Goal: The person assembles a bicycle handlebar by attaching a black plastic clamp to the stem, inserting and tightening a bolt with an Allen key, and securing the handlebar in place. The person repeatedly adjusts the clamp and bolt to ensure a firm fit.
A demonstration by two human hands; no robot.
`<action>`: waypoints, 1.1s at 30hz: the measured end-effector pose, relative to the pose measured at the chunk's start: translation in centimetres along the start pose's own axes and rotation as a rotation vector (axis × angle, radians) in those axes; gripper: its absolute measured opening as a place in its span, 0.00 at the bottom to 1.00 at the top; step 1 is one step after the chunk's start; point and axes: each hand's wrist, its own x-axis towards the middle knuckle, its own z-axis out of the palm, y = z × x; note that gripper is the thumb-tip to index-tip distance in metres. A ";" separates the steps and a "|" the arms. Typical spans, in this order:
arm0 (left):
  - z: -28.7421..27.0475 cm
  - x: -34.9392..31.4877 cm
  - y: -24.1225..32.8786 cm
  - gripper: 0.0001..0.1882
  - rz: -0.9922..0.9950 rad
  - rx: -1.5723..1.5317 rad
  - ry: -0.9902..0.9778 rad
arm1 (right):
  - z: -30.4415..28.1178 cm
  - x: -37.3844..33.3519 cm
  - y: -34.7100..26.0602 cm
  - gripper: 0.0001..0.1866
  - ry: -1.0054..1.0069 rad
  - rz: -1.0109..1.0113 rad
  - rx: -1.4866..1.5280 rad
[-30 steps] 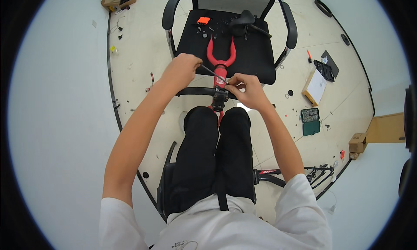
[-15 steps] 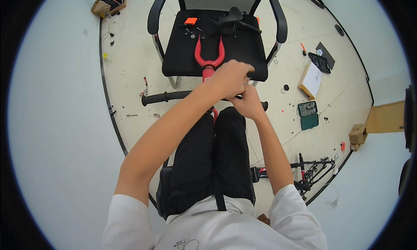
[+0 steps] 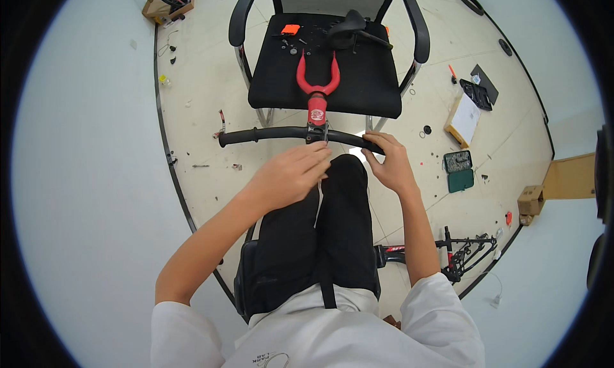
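Note:
A red bicycle fork (image 3: 318, 83) points away from me, its two prongs lying over the black chair seat (image 3: 275, 93). Its red tube runs back to a black stem (image 3: 316, 133), which clamps a black handlebar (image 3: 275, 133) lying crosswise in front of my knees. My left hand (image 3: 291, 176) is just on the near side of the stem, fingers bent and close together; anything they hold is hidden. At the bar's right end, my right hand (image 3: 389, 163) has its fingers over the grip and its thumb beneath.
On the chair seat lie a black saddle with its post (image 3: 348, 32), an orange piece (image 3: 290, 30) and small metal parts. To the right, the floor holds a green case (image 3: 459, 180), a white board (image 3: 464, 120), a black tool case (image 3: 476, 94) and a black bicycle frame (image 3: 451, 246).
My hands were together over the bar's right side. The left has drawn back toward me to the stem, and the right has shifted right onto the grip. The view has shifted slightly.

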 end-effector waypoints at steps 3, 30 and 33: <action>-1.3 -1.5 -1.4 0.17 -0.106 -0.032 -0.010 | -0.2 0.0 -0.1 0.16 -0.018 0.019 0.010; 3.7 7.3 0.8 0.06 0.048 -0.142 -0.366 | -2.5 -0.5 2.0 0.13 0.146 0.104 0.066; 1.9 3.8 0.5 0.06 0.110 -0.175 -0.207 | -3.2 -1.2 1.7 0.11 0.157 0.157 0.058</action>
